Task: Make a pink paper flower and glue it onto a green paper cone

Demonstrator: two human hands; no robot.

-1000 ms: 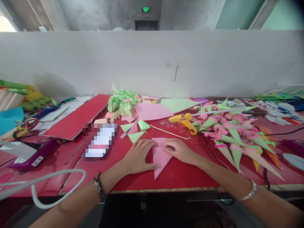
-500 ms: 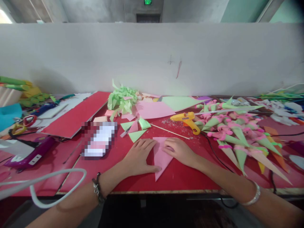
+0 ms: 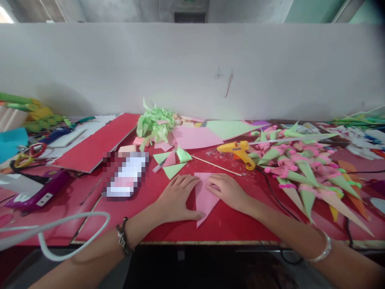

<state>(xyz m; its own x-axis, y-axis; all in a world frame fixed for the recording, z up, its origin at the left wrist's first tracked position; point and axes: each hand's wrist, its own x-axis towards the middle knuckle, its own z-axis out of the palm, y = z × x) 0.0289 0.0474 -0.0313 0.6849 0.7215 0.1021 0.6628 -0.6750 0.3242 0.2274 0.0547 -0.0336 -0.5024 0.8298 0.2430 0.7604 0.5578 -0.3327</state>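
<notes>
A folded piece of pink paper [image 3: 203, 196], tapering to a point toward me, lies on the red table top between my hands. My left hand [image 3: 177, 198] rests flat along its left side, fingers stretched out and thumb reaching over the lower part. Curled in and pressed down on the upper right part of the paper is my right hand [image 3: 230, 190], closed on it; its fingertips are partly hidden. Just beyond lie green paper triangles [image 3: 174, 170], a thin wooden stick [image 3: 216, 165] and a yellow glue gun [image 3: 237, 152].
Several pink and green paper cones [image 3: 303, 172] are heaped at the right, beside a black cord [image 3: 276, 198]. A blurred phone [image 3: 128, 176] lies left. A purple power strip [image 3: 42, 194], scissors [image 3: 31, 154], a white cable [image 3: 75, 216] and a red board [image 3: 99, 140] occupy the left side.
The camera view has tilted slightly downward. Both hands stay in the same place on the pink paper, with no clear movement of fingers or paper.
</notes>
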